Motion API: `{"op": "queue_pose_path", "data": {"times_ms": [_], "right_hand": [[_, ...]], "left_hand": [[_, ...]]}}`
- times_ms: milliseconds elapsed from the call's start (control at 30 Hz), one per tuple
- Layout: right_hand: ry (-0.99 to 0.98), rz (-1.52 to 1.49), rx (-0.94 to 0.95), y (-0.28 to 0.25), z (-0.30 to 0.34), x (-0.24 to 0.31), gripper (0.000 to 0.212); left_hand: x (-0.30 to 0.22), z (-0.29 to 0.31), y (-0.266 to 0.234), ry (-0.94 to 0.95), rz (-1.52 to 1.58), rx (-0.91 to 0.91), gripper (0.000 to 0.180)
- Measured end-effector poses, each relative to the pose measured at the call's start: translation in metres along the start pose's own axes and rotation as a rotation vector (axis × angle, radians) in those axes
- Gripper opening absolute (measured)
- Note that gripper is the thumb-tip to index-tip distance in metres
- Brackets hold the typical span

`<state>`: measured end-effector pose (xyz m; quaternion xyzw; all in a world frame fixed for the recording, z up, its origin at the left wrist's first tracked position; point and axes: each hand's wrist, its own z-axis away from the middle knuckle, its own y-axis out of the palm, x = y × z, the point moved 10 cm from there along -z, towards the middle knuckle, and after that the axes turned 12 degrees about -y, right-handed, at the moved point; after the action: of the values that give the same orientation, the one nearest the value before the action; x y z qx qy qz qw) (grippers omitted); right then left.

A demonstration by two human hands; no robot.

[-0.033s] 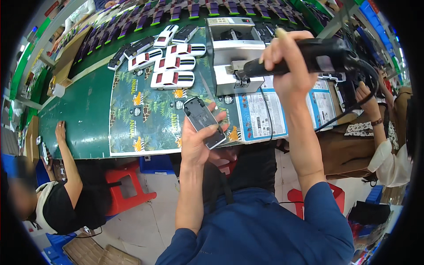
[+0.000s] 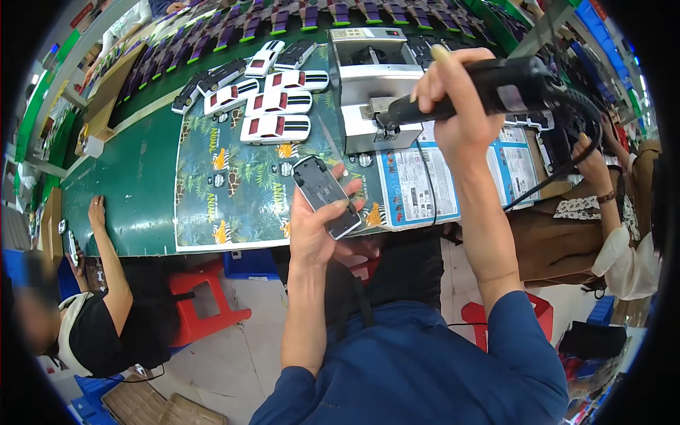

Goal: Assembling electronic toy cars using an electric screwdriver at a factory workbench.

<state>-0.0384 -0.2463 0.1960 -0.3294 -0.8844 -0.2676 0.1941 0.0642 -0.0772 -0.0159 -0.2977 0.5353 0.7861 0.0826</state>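
My left hand (image 2: 312, 225) is closed round a toy car (image 2: 327, 193), turned upside down so its black underside faces up, over the near edge of the table. A black electric screwdriver (image 2: 489, 91) with a cable is gripped in my right hand (image 2: 464, 106). Its tip reaches down to the front of a silver metal screw feeder (image 2: 361, 129); the bit's very end is hard to make out. Left of that feeder, several white toy cars (image 2: 276, 129) with dark windows and black stripes stand grouped on the mat, wheels down.
A patterned mat (image 2: 244, 188) covers part of the green table (image 2: 142, 219). Right of the feeder lies a printed sheet (image 2: 421, 188). Dark car parts (image 2: 225, 76) lie behind the cars. Other people sit at left and right, near red stools (image 2: 205, 297). Purple-and-green items line the back.
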Motion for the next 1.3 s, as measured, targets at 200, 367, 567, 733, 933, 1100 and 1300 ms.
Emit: {"op": "queue_pose_path", "data": {"times_ms": [200, 367, 567, 733, 933, 1100, 1300], "right_hand": [[-0.016, 0.182, 0.104, 0.010, 0.002, -0.004, 0.022], [0.090, 0.264, 0.225, 0.027, 0.000, -0.015, 0.016], [0.365, -0.330, 0.060, 0.018, 0.050, 0.009, 0.013], [0.355, -0.330, 0.094, 0.034, 0.082, 0.010, 0.014], [0.390, -0.236, 0.130, 0.045, 0.094, 0.004, 0.014], [0.370, -0.229, 0.254, 0.059, 0.098, 0.004, 0.019], [0.443, -0.253, 0.326, 0.069, 0.105, 0.000, 0.030]], "left_hand": [[0.004, -0.003, -0.009, -0.023, 0.047, -0.067, 0.060], [0.007, -0.005, -0.017, -0.033, 0.138, -0.108, 0.058], [0.006, -0.014, -0.019, -0.043, 0.103, -0.151, 0.058], [0.003, -0.011, -0.024, -0.021, 0.110, -0.153, 0.056], [0.006, -0.011, -0.024, -0.046, 0.158, -0.132, 0.057], [0.007, -0.013, -0.023, -0.112, 0.178, -0.150, 0.050], [0.007, -0.009, -0.018, -0.183, 0.227, -0.198, 0.045]]}}
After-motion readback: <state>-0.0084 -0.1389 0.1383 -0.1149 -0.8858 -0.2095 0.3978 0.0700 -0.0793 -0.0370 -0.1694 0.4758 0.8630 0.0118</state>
